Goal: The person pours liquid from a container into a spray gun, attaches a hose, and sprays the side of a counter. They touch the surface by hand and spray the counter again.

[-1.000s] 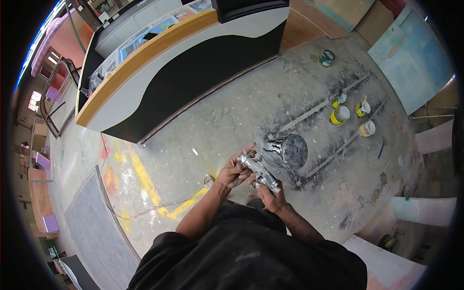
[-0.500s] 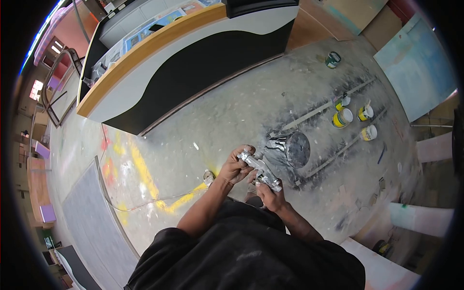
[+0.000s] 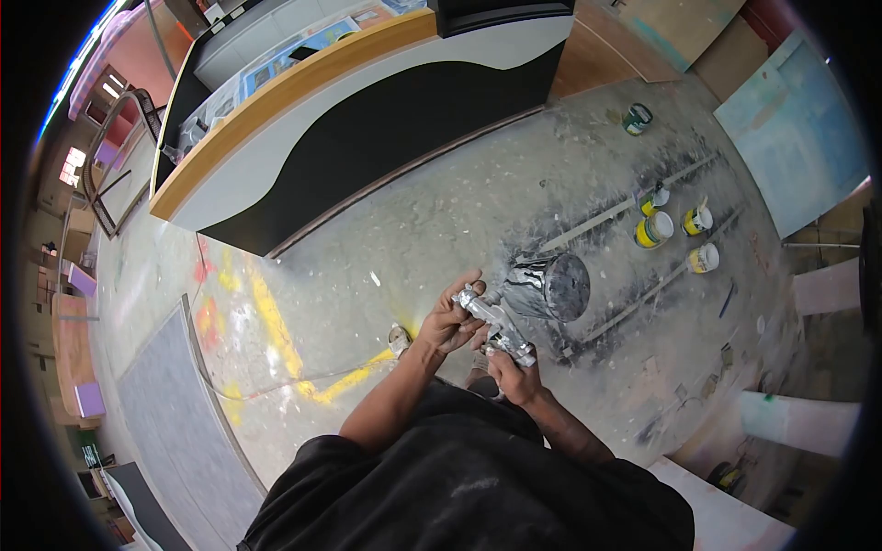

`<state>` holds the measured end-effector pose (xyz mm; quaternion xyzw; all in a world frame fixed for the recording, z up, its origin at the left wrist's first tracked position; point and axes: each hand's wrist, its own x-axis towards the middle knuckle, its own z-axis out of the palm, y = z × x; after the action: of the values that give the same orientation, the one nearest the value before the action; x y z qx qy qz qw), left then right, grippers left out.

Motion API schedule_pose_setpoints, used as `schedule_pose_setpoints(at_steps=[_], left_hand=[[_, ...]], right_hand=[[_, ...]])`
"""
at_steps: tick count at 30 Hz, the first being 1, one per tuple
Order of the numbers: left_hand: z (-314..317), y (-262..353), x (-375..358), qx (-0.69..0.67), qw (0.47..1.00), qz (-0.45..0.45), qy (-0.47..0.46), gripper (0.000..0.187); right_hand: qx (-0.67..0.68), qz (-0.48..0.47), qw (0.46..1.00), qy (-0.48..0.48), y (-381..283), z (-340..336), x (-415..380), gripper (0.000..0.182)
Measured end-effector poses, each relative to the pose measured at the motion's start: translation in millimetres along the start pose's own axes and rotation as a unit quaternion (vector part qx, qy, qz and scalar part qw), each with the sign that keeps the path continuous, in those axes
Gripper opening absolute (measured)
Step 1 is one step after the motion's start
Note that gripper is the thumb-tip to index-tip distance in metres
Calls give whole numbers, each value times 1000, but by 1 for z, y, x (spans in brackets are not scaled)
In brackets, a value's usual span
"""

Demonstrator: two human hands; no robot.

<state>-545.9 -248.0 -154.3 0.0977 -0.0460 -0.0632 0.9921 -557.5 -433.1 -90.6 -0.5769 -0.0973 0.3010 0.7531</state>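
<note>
A silver, paint-smeared spray gun (image 3: 499, 323) lies between my two hands in front of my chest. My left hand (image 3: 448, 321) pinches its far left end with thumb and fingers. Wrapped around the gun's lower right end is my right hand (image 3: 514, 375), whose fingers are partly hidden. A dark paint cup (image 3: 551, 286) with silver and black streaks sits just beyond the gun and appears joined to it by a short neck. A hose (image 3: 303, 378) runs over the floor toward me from the left.
Several yellow-labelled paint tins (image 3: 653, 230) and a green tin (image 3: 636, 118) stand on the paint-stained floor. Two long strips (image 3: 634, 298) lie near them. A curved counter (image 3: 367, 138) stands ahead, a grey panel (image 3: 188, 413) lies left, and a pale blue board (image 3: 792, 129) leans at right.
The view has shifted very slightly. Both hands keep their hold on the spray gun, with only a small change in the left fingers.
</note>
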Motion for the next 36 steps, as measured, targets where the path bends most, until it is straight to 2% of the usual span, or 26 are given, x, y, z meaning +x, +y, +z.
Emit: schedule_pose_setpoints(at_steps=[2, 4, 5, 8, 11, 13, 16, 20, 22, 25, 29, 30, 32, 34, 36], left_hand=[[-3, -1, 0, -11, 1000, -5, 19, 58], [0, -5, 1, -12, 1000, 11, 2, 45], [5, -4, 2, -12, 1000, 9, 2, 45], [13, -3, 5, -11, 1000, -1, -15, 35], [9, -4, 4, 1, 1000, 10, -14, 42], [5, -6, 3, 14, 999, 24, 24, 53], [5, -9, 2, -9, 999, 28, 28, 62], [-2, -9, 3, 12, 999, 29, 19, 65], [-5, -10, 4, 11, 999, 34, 11, 68], [-3, -11, 3, 0, 999, 14, 43, 75], [5, -7, -1, -16, 999, -18, 23, 81], [5, -7, -2, -12, 999, -15, 29, 82], [7, -6, 0, -7, 999, -14, 33, 83], [13, -6, 5, 1, 998, -55, 27, 80], [4, -11, 9, 1, 997, -69, 36, 77]], right_hand=[[-9, -9, 1000, 8, 2, -1, -1, 17], [-21, 24, 999, -12, 12, -7, -2, 17], [-20, 24, 999, -10, 11, -6, -1, 17], [-41, -10, 999, -4, 9, -1, 1, 18], [-59, -32, 998, -5, 4, 2, 0, 20], [-61, -53, 997, -3, 3, 4, 0, 21], [-59, -33, 998, 1, 5, 5, -1, 22], [-75, -48, 996, 8, 3, 8, -1, 22], [-144, -131, 981, 11, 3, 9, 2, 22], [-174, -184, 966, 50, 5, 17, 2, 19], [-217, -239, 945, 53, 8, 23, 6, 18], [-207, -208, 955, 54, 4, 23, 2, 17], [-211, -221, 950, 62, 10, 20, 2, 16], [-215, -236, 945, 73, 15, 19, 0, 16], [-230, -204, 947, 96, 17, 18, -3, 15]])
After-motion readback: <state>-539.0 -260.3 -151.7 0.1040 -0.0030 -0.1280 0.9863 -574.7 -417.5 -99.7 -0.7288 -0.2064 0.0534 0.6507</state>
